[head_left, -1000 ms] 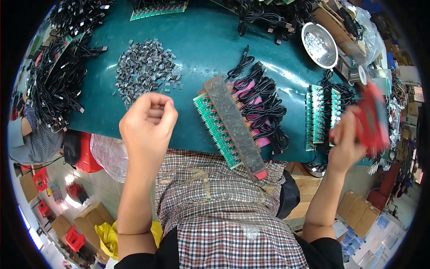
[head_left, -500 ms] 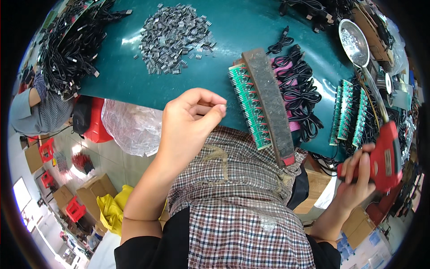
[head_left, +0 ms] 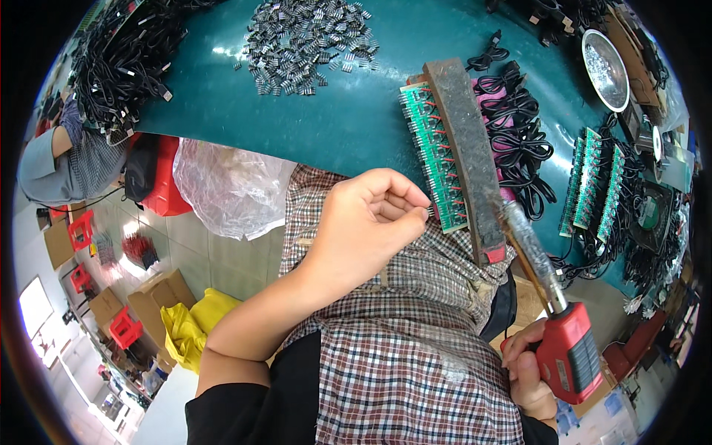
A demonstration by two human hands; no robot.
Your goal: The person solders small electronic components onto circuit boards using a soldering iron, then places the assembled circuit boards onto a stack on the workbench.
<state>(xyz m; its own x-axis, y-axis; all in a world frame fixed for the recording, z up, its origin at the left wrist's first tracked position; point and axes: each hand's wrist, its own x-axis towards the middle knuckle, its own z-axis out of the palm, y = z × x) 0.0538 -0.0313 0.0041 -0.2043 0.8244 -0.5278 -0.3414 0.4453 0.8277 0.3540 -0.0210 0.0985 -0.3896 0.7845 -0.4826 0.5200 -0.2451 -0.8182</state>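
Observation:
My left hand [head_left: 371, 226] is closed in a pinch on a small pin connector [head_left: 431, 211], mostly covered by the fingertips, beside the lower part of a green circuit board strip [head_left: 430, 152]. Red wire ends cross the strip's surface, and a row of pins lines its left edge. A long, dark, worn bar [head_left: 469, 159] lies along its right side and overhangs the table's near edge. My right hand [head_left: 528, 374] grips a red soldering gun [head_left: 569, 356]. The gun's metal barrel slants up and left, its tip close to the bar's lower right side.
Small pin connectors [head_left: 304, 44] are heaped on the green table [head_left: 215, 96]. Coiled black cables [head_left: 519, 133] lie right of the bar on pink material. More board strips [head_left: 589, 182], a metal strainer [head_left: 604, 70] and a solder spool [head_left: 650, 141] are at right. Cables [head_left: 122, 67] pile up far left.
My right hand has brought the soldering gun left and down from the strainer, toward the bar. My left hand has moved right and slightly down, to the board strip. The view has shifted a little.

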